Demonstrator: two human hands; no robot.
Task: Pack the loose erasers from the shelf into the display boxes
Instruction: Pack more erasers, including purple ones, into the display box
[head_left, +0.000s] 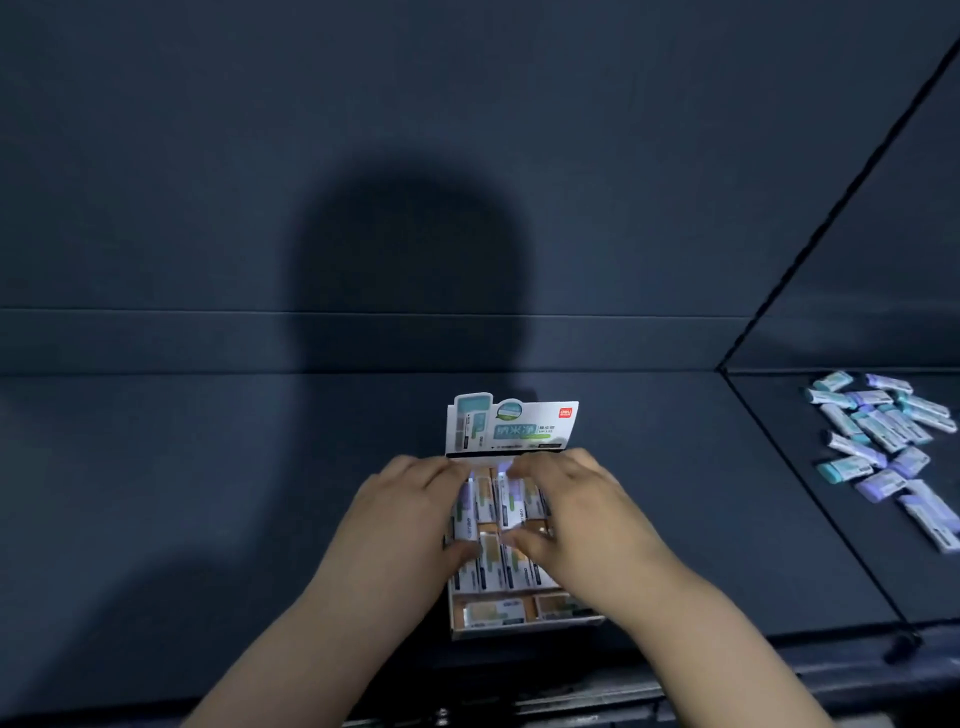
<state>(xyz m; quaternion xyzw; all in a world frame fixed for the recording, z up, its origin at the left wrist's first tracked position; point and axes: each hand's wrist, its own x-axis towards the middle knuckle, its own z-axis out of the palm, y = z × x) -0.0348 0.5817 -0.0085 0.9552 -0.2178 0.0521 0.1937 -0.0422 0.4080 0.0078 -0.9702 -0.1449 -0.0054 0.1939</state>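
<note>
Left hand (410, 512) and right hand (566, 506) each pinch an eraser (511, 501) in the box (519, 630) on the shelf (208, 493), loose erasers (883, 447) lying well apart at the right

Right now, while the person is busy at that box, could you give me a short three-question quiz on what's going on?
1. True or false: the left hand and the right hand both pinch packed erasers inside the display box.
2. Where does the pile of loose erasers lie? A) left of the box B) to its right, apart from it C) on its header card
3. Fill in: ___ display box is in view on the shelf.
Key: 1 true; 2 B; 3 one.
</note>
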